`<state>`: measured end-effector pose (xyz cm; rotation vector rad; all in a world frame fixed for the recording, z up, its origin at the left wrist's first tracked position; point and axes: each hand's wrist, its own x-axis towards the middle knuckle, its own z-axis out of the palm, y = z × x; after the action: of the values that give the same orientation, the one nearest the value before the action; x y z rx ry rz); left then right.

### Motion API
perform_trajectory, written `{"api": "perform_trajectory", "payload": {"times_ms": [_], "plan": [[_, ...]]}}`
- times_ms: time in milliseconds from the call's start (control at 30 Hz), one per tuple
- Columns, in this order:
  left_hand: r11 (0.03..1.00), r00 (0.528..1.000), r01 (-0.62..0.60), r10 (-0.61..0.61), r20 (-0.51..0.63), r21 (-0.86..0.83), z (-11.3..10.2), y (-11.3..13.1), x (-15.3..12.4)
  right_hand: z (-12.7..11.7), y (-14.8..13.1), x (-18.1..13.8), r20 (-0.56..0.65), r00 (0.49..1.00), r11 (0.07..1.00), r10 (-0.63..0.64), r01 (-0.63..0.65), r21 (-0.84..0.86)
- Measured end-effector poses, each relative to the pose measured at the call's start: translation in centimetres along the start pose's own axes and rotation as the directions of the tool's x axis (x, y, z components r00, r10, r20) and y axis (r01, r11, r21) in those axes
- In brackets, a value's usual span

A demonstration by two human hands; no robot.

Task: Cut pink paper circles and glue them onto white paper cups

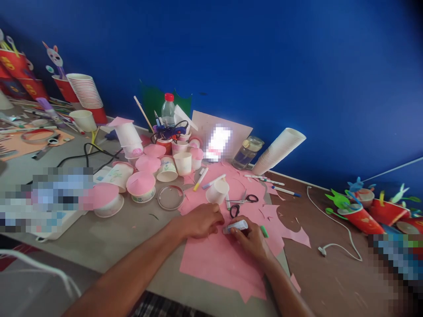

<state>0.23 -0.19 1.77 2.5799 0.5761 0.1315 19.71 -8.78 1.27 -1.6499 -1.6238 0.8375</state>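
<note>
My right hand [253,240] is closed around a white tube that looks like a glue stick [237,226], held low over pink paper [214,259]. Just left of it, my left hand [205,220] has its fingers curled down at the paper; whatever may be in them is hidden. A white paper cup [218,192] stands tilted beyond my left hand. Scissors [244,201] with black handles lie open on the paper. A small green piece [264,231] shows behind my right hand.
Pink-topped paper cups [141,185] and a tape ring [171,197] are at left. Behind stand a lit phone [218,143], a glass jar [248,152] and a leaning cup stack [280,149]. A white cable [340,224] and red cups [361,219] lie at right.
</note>
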Motion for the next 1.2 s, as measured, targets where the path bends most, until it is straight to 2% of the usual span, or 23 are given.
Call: {"api": "perform_trajectory", "payload": {"times_ms": [167,267,300,367,433,500,567,667,733,967,1200], "plan": [[1.000,1.000,-0.015,0.014,-0.009,-0.004,0.0,0.0,0.0,-0.6,-1.0,-0.6,0.175,0.984,1.000,-0.002,-0.003,0.027],[1.000,1.000,-0.006,0.006,0.007,0.005,-0.1,0.1,0.1,-1.2,-0.4,-1.0,0.244,0.970,0.984,-0.002,-0.042,0.175],[1.000,1.000,0.010,-0.010,0.013,0.010,-0.1,0.1,0.1,-1.4,0.0,-1.0,0.226,0.974,0.964,-0.005,-0.056,0.261],[0.999,0.999,0.041,-0.042,0.031,0.019,-0.1,0.2,0.1,-1.7,0.9,-1.0,0.106,0.994,0.896,0.001,-0.048,0.442],[0.998,0.998,0.051,-0.052,0.042,0.026,-0.1,0.2,0.1,-1.7,1.4,-0.8,-0.015,0.999,0.849,0.035,-0.022,0.528],[0.999,0.998,0.041,-0.042,0.038,0.031,0.0,0.2,0.1,-1.4,1.5,-0.6,-0.035,0.997,0.870,0.067,-0.041,0.491],[0.999,1.000,0.023,-0.023,0.021,0.032,0.1,0.1,0.1,-0.9,1.2,-0.5,-0.012,0.997,0.930,0.070,-0.061,0.364],[1.000,1.000,-0.014,0.014,0.005,0.018,0.0,0.0,0.1,-0.2,0.5,-0.3,-0.014,1.000,0.985,0.028,-0.025,0.171],[1.000,1.000,-0.018,0.018,0.006,-0.001,-0.1,0.1,0.1,0.1,0.2,-0.2,-0.021,1.000,0.994,-0.002,0.004,0.112],[0.998,1.000,0.014,-0.014,0.003,-0.058,-0.3,0.4,0.1,0.4,0.4,-0.2,-0.037,0.999,0.998,-0.038,0.039,0.040],[0.999,1.000,0.004,-0.004,-0.004,-0.051,-0.1,0.1,0.2,0.4,0.9,-0.3,-0.046,0.999,0.998,0.017,-0.015,0.057]]}}
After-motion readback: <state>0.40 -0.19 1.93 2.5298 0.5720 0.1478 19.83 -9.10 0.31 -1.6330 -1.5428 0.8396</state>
